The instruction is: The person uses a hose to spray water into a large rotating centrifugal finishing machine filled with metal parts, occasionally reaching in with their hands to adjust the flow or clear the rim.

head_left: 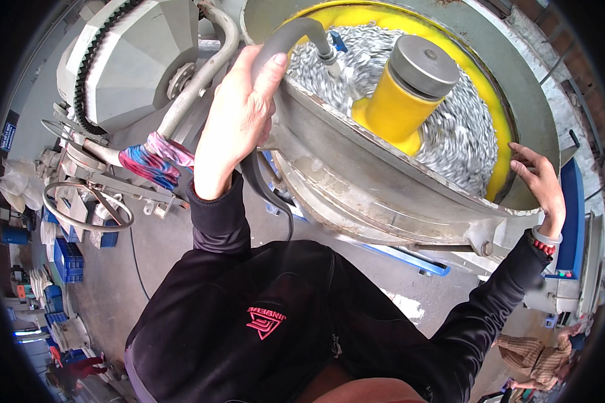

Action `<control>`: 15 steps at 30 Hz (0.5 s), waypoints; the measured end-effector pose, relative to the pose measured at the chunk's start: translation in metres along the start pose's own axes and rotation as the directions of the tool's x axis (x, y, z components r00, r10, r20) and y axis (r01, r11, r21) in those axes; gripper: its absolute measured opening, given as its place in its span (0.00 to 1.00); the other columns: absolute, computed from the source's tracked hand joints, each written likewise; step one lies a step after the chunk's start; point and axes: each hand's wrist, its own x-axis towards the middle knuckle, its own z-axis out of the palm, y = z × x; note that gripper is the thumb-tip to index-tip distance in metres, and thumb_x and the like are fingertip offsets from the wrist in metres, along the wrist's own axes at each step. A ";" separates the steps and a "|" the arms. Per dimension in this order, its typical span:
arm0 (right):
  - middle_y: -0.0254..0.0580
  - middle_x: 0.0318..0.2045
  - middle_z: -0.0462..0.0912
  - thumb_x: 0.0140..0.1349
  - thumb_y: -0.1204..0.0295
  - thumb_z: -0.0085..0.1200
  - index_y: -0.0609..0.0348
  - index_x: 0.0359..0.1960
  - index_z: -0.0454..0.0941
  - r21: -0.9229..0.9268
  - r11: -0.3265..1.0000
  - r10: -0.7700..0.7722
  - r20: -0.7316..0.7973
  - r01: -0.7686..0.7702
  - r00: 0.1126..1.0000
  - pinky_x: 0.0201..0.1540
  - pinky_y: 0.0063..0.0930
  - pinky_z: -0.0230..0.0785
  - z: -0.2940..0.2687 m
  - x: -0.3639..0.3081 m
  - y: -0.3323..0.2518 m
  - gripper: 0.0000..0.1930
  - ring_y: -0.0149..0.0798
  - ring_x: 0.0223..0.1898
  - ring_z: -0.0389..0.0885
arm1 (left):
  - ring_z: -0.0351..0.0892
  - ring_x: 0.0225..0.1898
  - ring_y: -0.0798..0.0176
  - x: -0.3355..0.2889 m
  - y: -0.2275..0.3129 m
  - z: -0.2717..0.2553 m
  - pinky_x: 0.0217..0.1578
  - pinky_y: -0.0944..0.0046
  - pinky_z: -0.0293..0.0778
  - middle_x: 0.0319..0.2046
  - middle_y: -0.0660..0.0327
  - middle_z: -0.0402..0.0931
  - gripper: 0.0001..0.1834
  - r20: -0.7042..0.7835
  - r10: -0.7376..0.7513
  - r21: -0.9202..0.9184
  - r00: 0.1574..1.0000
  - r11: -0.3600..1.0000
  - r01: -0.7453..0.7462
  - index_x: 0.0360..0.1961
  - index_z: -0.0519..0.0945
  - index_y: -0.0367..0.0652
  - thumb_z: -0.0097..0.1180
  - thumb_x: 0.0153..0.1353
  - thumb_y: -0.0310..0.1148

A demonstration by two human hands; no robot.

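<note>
My left hand [238, 111] is wrapped around a thick grey hose [294, 33]. The hose bends over the near rim of a large round tub [376, 144] and ends in a pale nozzle with a blue valve handle [338, 41]. Inside the tub, the yellow lining [485, 84] surrounds a mass of small silvery pieces [460, 141], blurred by motion. A yellow centre post [400, 107] with a grey metal cap [425, 65] rises from them. At the tub's right edge, my right hand [539, 178] has its fingers apart, with nothing held in it.
Left of the tub stands a grey faceted drum machine [138, 70] with a toothed belt. A handwheel [87, 207] and a colourful cloth [151, 164] tied to a pipe are below it. Blue crates [68, 260] sit farther left. Another person [534, 356] is at lower right.
</note>
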 end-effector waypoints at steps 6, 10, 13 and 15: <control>0.48 0.36 0.82 0.60 0.70 0.55 0.64 0.55 0.73 -0.003 1.000 0.007 0.008 -0.007 1.000 0.44 0.29 0.69 -0.001 0.001 0.003 0.21 0.35 0.37 0.78 | 0.63 0.11 0.75 0.000 0.000 -0.001 0.14 0.70 0.61 0.14 0.67 0.65 0.26 0.004 0.017 0.019 1.000 1.000 -0.017 0.53 0.70 0.39 0.48 0.66 0.50; 0.49 0.36 0.82 0.61 0.70 0.55 0.64 0.55 0.73 0.006 1.000 0.013 0.012 -0.013 1.000 0.44 0.29 0.69 0.000 0.002 0.002 0.21 0.35 0.38 0.78 | 0.63 0.11 0.74 0.002 -0.002 0.000 0.14 0.70 0.61 0.15 0.66 0.66 0.26 -0.003 0.020 0.037 1.000 0.999 -0.020 0.53 0.70 0.38 0.47 0.66 0.50; 0.49 0.36 0.82 0.61 0.70 0.55 0.63 0.55 0.73 0.019 0.999 0.029 0.009 -0.029 1.000 0.44 0.29 0.69 0.001 0.003 0.005 0.21 0.34 0.38 0.78 | 0.63 0.12 0.74 0.002 -0.005 0.000 0.14 0.69 0.62 0.15 0.65 0.66 0.27 -0.011 0.023 0.038 1.000 0.999 -0.023 0.54 0.70 0.38 0.47 0.66 0.51; 0.49 0.36 0.82 0.61 0.70 0.55 0.63 0.55 0.73 0.016 1.000 0.018 0.004 -0.018 1.000 0.44 0.29 0.69 0.001 0.002 0.003 0.21 0.34 0.38 0.78 | 0.64 0.12 0.74 0.002 -0.005 0.001 0.15 0.69 0.62 0.15 0.66 0.66 0.27 -0.016 0.016 0.032 1.000 0.999 -0.015 0.54 0.69 0.38 0.47 0.66 0.51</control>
